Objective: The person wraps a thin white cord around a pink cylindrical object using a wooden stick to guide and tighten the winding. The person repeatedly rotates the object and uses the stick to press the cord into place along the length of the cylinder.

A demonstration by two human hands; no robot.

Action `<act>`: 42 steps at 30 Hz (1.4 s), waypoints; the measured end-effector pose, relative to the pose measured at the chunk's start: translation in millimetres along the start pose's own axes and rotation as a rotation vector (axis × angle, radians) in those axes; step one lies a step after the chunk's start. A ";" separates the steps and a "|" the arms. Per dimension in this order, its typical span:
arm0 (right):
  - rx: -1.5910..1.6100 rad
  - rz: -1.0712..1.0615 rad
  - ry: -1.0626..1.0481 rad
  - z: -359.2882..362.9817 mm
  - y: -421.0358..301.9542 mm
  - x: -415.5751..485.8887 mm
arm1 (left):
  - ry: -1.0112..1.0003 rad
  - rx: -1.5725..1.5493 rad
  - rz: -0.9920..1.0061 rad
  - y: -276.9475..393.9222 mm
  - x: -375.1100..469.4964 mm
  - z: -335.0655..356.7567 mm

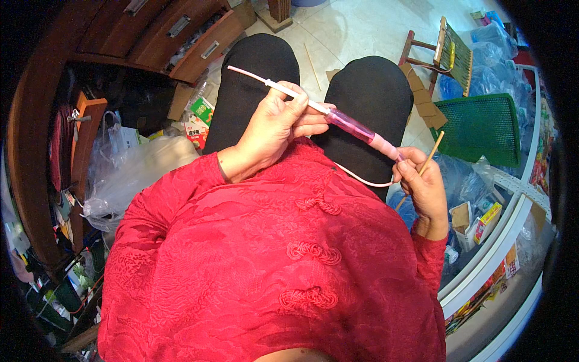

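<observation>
A long slim device lies slantwise above my lap. Its left part is a white plastic rod point(294, 94) with a thin pink tube point(246, 74) coming out of the far end; its right part is a clear purple-pink barrel point(350, 124) with a pale pink sleeve point(383, 145). My left hand point(280, 120) pinches the white rod between thumb and fingers, other fingers spread below it. My right hand point(418, 181) grips the barrel's tapered right end and also holds a thin bamboo stick point(429, 156), pointing up. A thin pale tube point(362, 179) loops from my right hand towards my lap.
An open wooden drawer point(208, 47) stands at upper left, a clear plastic bag point(140, 172) at left. At right are a green plastic basket point(479, 129), a wooden frame with slats point(454, 56), plastic bottles and a white metal rack point(493, 253). Another thin stick point(312, 65) lies on the floor.
</observation>
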State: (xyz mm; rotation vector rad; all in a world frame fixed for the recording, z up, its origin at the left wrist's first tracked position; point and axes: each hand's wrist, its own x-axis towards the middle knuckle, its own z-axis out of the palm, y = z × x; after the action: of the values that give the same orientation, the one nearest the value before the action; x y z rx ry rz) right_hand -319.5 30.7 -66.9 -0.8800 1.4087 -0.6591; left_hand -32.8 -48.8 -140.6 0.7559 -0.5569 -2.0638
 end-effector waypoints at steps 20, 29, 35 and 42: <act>-0.103 -0.171 -0.028 33.6 -21.4 -5.3 | 0.028 0.061 0.057 28.7 -27.1 7.1; -0.142 -0.241 -0.001 48.5 -32.7 -13.5 | 0.028 -0.013 0.088 32.0 -37.5 -3.1; -0.124 -0.178 -0.009 55.9 -45.8 -19.0 | 0.034 0.005 0.175 37.5 -49.0 -2.3; -0.076 -0.180 0.057 63.6 -39.9 -21.2 | 0.030 -0.001 0.244 41.3 -58.1 -0.1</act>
State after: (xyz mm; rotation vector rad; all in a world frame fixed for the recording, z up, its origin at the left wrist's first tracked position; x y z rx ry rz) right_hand -253.7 34.9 -25.1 -1.0648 1.4239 -0.7760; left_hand 17.2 -22.9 -97.0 0.6822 -0.6006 -1.8252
